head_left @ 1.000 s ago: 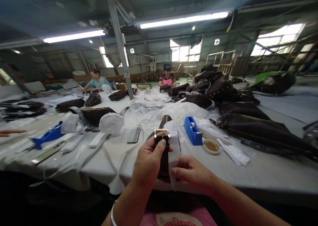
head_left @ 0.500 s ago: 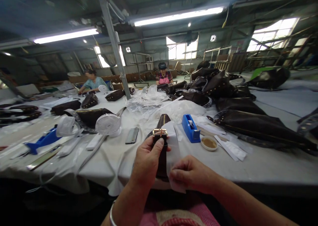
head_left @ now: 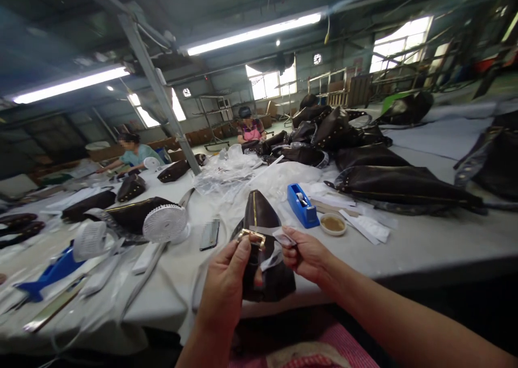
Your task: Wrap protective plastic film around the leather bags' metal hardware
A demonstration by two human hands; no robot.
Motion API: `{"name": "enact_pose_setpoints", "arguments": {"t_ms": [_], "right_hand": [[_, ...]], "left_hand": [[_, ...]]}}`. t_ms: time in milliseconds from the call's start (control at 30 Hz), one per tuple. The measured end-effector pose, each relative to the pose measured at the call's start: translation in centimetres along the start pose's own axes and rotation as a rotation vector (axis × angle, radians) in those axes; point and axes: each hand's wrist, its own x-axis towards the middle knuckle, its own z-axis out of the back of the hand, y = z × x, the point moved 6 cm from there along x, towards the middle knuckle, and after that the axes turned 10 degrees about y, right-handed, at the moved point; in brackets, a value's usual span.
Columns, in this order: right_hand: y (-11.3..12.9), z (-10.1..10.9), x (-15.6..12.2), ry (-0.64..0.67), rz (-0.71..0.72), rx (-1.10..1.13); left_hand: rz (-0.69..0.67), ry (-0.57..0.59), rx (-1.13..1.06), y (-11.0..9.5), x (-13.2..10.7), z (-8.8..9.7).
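Note:
Between the thumb and fingers of my left hand (head_left: 224, 273) is a gold-coloured buckle (head_left: 256, 240), held over a dark brown leather bag (head_left: 279, 281). The bag stands on the table edge in front of me, and a gold zip runs down its pointed top. My right hand (head_left: 306, 253) is closed on a thin translucent strip (head_left: 285, 238). That strip reaches across toward the buckle, and a loose part hangs crumpled in front of the bag. Whether it touches the buckle, I cannot tell.
A blue tape dispenser (head_left: 302, 209) and a round dish (head_left: 332, 225) lie to the right, near white paper strips (head_left: 366, 226). On the left are a phone (head_left: 209, 234), a white fan (head_left: 165, 223) and a blue object (head_left: 54, 276). Brown bags (head_left: 404, 190) pile up behind. Two people sit beyond.
My right hand has risen from low beside the bag to near the buckle, bringing the strip up. The buckle has tilted in my left hand. The view has turned and tilted.

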Motion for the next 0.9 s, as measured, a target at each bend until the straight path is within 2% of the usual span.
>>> {"name": "enact_pose_setpoints", "arguments": {"t_ms": [100,233,500,600,767,900], "right_hand": [[0.0,-1.4,0.0,0.059,0.01,-0.001],[0.3,-3.1,-0.4,0.103,0.031,-0.052],[0.0,-5.9,-1.7,0.164,0.092,-0.197],[0.6,-6.1,-1.9,0.174,0.193,-0.283],[1.2,-5.8,-2.3,0.154,0.332,-0.468],[1.4,-6.1,-2.9,0.116,0.385,-0.445]], "left_hand": [[0.009,0.047,0.036,0.0,-0.7,-1.0],[-0.014,0.047,0.061,-0.2,-1.2,-1.8],[-0.005,0.06,0.152,-0.7,-1.5,-1.5],[0.0,0.035,0.202,-0.9,-1.6,-1.2],[-0.045,-0.109,0.318,-1.2,-2.1,-0.7],[-0.087,-0.131,0.471,-0.8,-2.4,-0.8]]}}
